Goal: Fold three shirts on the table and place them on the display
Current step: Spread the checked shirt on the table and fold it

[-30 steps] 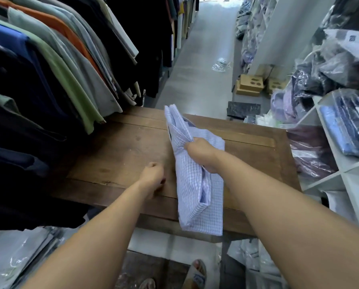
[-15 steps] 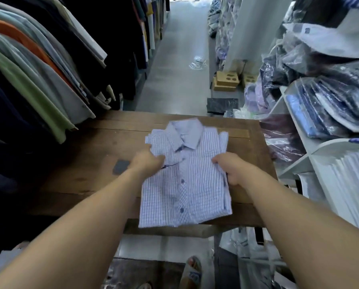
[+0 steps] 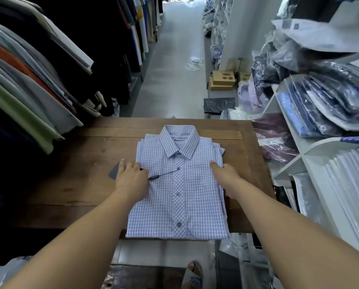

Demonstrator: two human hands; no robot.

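Note:
A light blue checked shirt lies folded flat, collar away from me and buttons up, on the brown wooden table. Its near hem reaches the table's front edge. My left hand rests with spread fingers on the shirt's left edge, partly over a grey price tag whose black string runs to a button. My right hand lies flat on the shirt's right edge, fingers pointing forward. Neither hand grips the cloth. No other loose shirts show on the table.
Hanging clothes crowd the left side and overhang the table. White shelves with bagged shirts stand at the right. An aisle runs ahead with cardboard boxes. A sandalled foot shows below.
One second ago my right hand held the bunched shirt up while the left was a fist on the table. The shirt was then laid flat, and both hands now press its sides.

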